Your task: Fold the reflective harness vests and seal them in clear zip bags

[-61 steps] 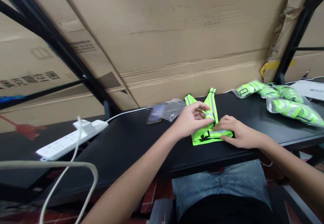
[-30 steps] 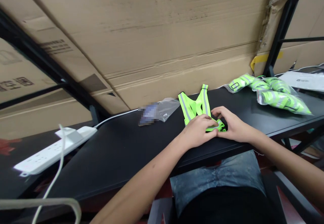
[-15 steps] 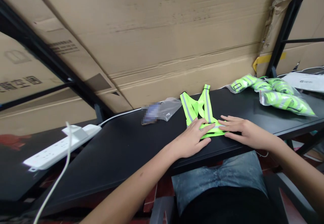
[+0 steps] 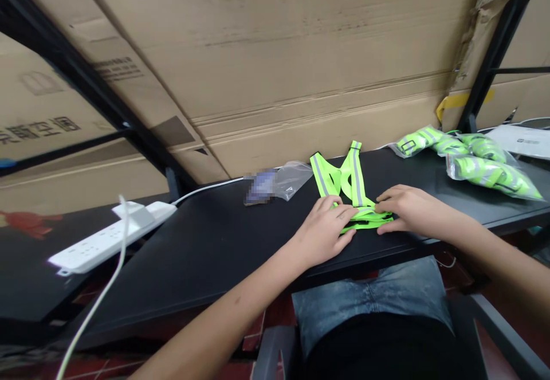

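A neon-green reflective vest [image 4: 357, 182] with silver stripes lies on the black table [image 4: 206, 248], its two shoulder straps pointing toward the cardboard behind. Its waist band is folded into layers near the table's front edge. My left hand [image 4: 326, 228] grips the left end of that folded band, fingers curled over the top and thumb at the near side. At the right end, my right hand [image 4: 401, 208] pinches the band between bent fingers and thumb. Parts of the band under both hands are hidden.
Several bagged green vests [image 4: 490, 176] lie at the right, by a white packet [image 4: 526, 139]. A clear plastic bag [image 4: 294, 179] and a blurred-out blue item [image 4: 260, 187] lie left of the vest. A white power strip [image 4: 112, 239] with a cable is far left; cardboard [image 4: 279, 53] stands behind.
My fingers, flatter on the band before, are now curled round its ends. The band's layers look more bunched together. The view has shifted slightly.
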### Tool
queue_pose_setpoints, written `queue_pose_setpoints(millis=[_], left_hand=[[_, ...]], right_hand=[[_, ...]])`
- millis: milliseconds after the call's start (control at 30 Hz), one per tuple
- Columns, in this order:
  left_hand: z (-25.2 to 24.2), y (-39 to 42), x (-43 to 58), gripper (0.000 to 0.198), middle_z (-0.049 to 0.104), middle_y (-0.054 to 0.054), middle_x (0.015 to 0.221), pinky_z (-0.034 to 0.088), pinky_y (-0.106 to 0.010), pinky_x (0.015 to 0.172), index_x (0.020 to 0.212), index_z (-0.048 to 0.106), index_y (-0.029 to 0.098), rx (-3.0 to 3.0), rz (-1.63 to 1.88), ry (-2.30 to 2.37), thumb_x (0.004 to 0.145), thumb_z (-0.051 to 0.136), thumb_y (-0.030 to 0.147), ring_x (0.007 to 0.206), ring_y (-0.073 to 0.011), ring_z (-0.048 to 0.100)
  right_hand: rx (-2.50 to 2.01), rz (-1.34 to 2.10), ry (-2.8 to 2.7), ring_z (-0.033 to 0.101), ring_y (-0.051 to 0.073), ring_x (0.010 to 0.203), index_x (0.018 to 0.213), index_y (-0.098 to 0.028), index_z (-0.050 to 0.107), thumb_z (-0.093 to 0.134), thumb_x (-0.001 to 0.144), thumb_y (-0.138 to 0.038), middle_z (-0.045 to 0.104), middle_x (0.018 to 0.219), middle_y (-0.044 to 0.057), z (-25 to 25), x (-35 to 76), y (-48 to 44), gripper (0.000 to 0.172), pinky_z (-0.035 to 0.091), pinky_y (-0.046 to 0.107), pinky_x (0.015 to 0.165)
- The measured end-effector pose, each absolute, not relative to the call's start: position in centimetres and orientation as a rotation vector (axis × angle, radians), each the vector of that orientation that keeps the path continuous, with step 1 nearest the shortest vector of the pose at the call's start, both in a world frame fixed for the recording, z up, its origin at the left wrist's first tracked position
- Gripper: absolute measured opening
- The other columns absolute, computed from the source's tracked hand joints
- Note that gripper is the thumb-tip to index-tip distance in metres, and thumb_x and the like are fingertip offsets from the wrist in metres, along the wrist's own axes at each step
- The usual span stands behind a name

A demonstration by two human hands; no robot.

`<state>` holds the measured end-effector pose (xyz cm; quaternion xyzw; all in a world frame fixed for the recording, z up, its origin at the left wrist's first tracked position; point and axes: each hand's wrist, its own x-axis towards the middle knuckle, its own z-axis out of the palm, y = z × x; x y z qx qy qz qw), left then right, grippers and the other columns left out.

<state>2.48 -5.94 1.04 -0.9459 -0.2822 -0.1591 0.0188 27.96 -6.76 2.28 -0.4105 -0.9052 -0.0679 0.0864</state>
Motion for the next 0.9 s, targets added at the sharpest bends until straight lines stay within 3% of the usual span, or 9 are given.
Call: queue_pose_setpoints(millis=[100, 200, 400, 600, 700, 800, 900], left_hand=[[1.2, -6.1, 2.9, 0.03, 0.069, -0.011, 0.111, 0.052, -0.042, 0.092, 0.12, 0.058, 0.011, -2.872, -0.401, -0.973, 0.091, 0.054, 0.019, 0.108, -0.0285, 0.056], [1.3, -5.8, 3.4, 0.026, 0.071, -0.011, 0.102, 0.053, -0.039, 0.088, 0.113, 0.061, 0.01, -2.864, -0.325, -1.042, 0.089, 0.056, 0.017, 0.101, -0.0276, 0.059], [1.6, -5.1, 3.6, 0.016, 0.071, -0.008, 0.095, 0.053, -0.038, 0.087, 0.098, 0.065, 0.014, -2.885, -0.302, -1.059, 0.083, 0.063, 0.018, 0.092, -0.0263, 0.063], [1.4, -5.7, 3.8, 0.027, 0.064, -0.012, 0.101, 0.053, -0.04, 0.088, 0.1, 0.063, 0.013, -2.816, -0.415, -1.117, 0.083, 0.066, 0.034, 0.095, -0.028, 0.064], [1.3, -6.0, 3.8, 0.033, 0.062, -0.013, 0.101, 0.054, -0.041, 0.086, 0.102, 0.062, 0.012, -2.818, -0.401, -1.087, 0.088, 0.062, 0.042, 0.095, -0.0291, 0.063], [1.2, -6.1, 3.7, 0.024, 0.063, -0.013, 0.099, 0.053, -0.041, 0.087, 0.101, 0.061, 0.011, -2.813, -0.377, -1.066, 0.09, 0.058, 0.032, 0.098, -0.0295, 0.062], [1.2, -6.1, 3.3, 0.018, 0.065, -0.013, 0.103, 0.052, -0.041, 0.091, 0.105, 0.059, 0.011, -2.847, -0.42, -1.067, 0.09, 0.055, 0.021, 0.102, -0.0286, 0.062]], right_hand=[[-1.261, -0.372, -2.804, 0.07, 0.025, 0.072, 0.096, -0.015, 0.072, 0.071, 0.086, -0.045, 0.072, 0.076, 0.01, 3.1, 27.1, -6.6, 0.032, 0.044, 0.032, 0.063], [-1.27, -0.434, -2.862, 0.065, 0.023, 0.058, 0.107, -0.015, 0.067, 0.071, 0.086, -0.043, 0.069, 0.065, 0.006, 3.7, 26.3, -6.7, 0.035, 0.028, 0.028, 0.052], [-1.255, -0.526, -2.924, 0.064, 0.021, 0.056, 0.095, -0.012, 0.067, 0.06, 0.086, -0.019, 0.07, 0.065, 0.009, 3.8, 24.5, -7.2, 0.014, 0.017, 0.03, 0.052], [-1.163, -0.466, -2.952, 0.066, 0.022, 0.059, 0.092, -0.014, 0.069, 0.061, 0.09, -0.029, 0.07, 0.066, 0.009, 4.1, 24.5, -6.9, 0.018, 0.022, 0.029, 0.053], [-1.106, -0.503, -3.008, 0.065, 0.021, 0.057, 0.088, -0.011, 0.068, 0.059, 0.088, -0.018, 0.068, 0.063, 0.009, 4.2, 23.8, -6.8, 0.011, 0.024, 0.029, 0.052], [-1.078, -0.514, -3.061, 0.064, 0.02, 0.056, 0.085, -0.01, 0.068, 0.054, 0.085, -0.01, 0.067, 0.061, 0.009, 4.4, 23.2, -6.7, 0.013, 0.023, 0.03, 0.05], [-1.11, -0.438, -3.027, 0.062, 0.019, 0.055, 0.082, -0.011, 0.068, 0.055, 0.084, -0.014, 0.067, 0.062, 0.009, 4.8, 23.4, -6.3, 0.013, 0.021, 0.031, 0.051]])
